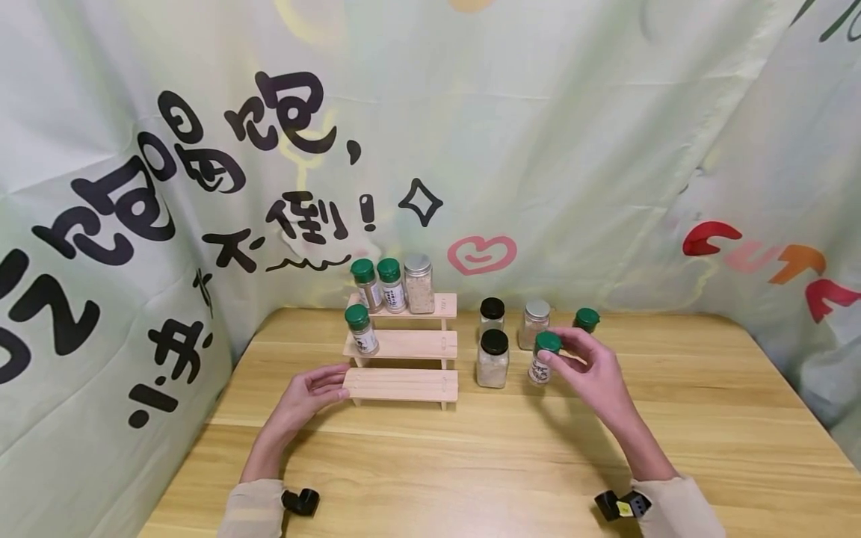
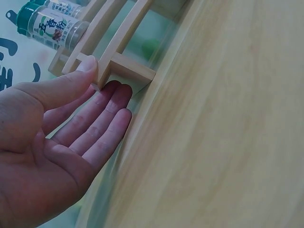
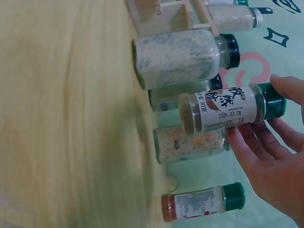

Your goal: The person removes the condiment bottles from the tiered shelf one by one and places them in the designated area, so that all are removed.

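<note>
My right hand (image 1: 592, 370) pinches a small clear spice jar (image 1: 540, 368) by its green cap. In the right wrist view the jar (image 3: 223, 111) is upright and raised a little off the table, its printed label showing. My left hand (image 1: 315, 396) holds the left end of the lowest step of a three-step wooden rack (image 1: 403, 385). The left wrist view shows the thumb (image 2: 87, 64) on the rack's corner, the other fingers behind it. Two green-capped jars (image 1: 393, 288) and a silver-capped jar (image 1: 420, 285) stand on the top step. One green-capped jar (image 1: 363, 332) is on the middle step's left end.
Right of the rack stand two black-capped jars (image 1: 493, 362), one behind the other. A silver-capped jar (image 1: 534, 325) and another green-capped jar (image 3: 202, 203) stand behind the right hand. Printed cloth (image 1: 572, 149) hangs behind the wooden table (image 1: 471, 463).
</note>
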`<state>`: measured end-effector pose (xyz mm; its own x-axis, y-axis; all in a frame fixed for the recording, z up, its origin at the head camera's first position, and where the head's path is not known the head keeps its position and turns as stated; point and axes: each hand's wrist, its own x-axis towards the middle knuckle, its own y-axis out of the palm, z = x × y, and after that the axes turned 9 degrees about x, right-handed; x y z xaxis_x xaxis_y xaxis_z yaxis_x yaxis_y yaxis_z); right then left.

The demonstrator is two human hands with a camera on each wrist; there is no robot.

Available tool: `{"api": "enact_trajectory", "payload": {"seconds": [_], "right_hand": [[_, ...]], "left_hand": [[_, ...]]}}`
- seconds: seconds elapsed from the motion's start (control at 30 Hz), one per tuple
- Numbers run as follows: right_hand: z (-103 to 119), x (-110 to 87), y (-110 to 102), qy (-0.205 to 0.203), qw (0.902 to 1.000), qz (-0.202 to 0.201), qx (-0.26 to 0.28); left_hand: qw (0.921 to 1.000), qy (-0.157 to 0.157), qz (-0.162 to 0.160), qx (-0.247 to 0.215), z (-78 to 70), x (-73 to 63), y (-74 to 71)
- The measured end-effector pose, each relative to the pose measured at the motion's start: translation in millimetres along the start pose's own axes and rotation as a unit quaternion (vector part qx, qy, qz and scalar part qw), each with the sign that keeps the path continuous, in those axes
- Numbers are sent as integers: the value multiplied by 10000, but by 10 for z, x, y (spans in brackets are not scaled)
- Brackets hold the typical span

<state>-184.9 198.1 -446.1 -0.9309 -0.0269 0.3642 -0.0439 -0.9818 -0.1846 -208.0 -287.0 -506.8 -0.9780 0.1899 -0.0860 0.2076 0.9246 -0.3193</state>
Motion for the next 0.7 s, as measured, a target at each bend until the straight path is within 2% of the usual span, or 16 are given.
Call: {"api": "enact_trajectory", "payload": {"seconds": [0.33,0.7], "right_hand": [[-221,-26,-27,274,9995,113,71],[-303,-29,2,379,9991,95,187]], "left_hand": [[9998,6,-4,179,-27,20,-9],[10000,-49,3,32,0,14,-4]]}}
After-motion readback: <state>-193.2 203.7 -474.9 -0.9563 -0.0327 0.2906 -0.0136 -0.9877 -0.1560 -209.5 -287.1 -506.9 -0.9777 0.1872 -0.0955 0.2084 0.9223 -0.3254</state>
